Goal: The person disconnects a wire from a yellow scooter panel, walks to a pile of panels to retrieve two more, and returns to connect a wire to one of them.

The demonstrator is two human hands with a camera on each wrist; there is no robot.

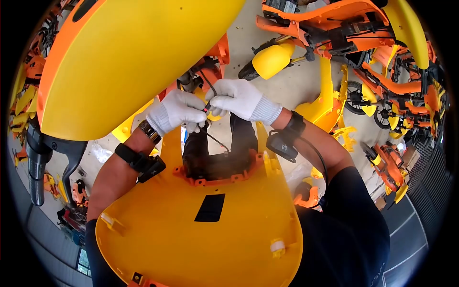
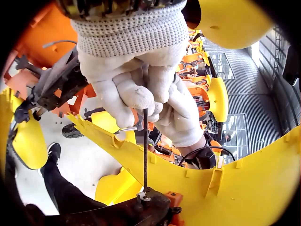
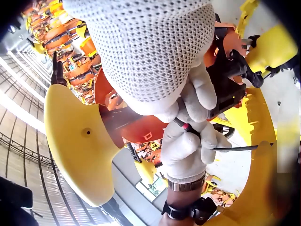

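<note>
Both hands wear white knit gloves and meet at a black cable connector with a red ring [image 3: 187, 127]. My left hand [image 1: 174, 112], a watch on its wrist, pinches the connector and the thin black cable [image 2: 145, 160] that runs to the dark part on the yellow panel [image 1: 248, 225]. From the other side, my right hand [image 1: 241, 99] pinches the connector's other end; its cable [image 1: 206, 79] leads up toward the orange scooter frame. Fingers partly hide the joint. Below the hands, the panel leans near the body, its inner side showing clips and a black patch [image 1: 209, 208].
A large yellow cover [image 1: 138, 62] fills the upper left, beside a black handlebar grip [image 1: 37, 172] and brake lever [image 1: 71, 167]. Orange and yellow scooters [image 1: 334, 28] stand at the upper right. Loose yellow body parts [image 1: 322, 105] lie on the floor.
</note>
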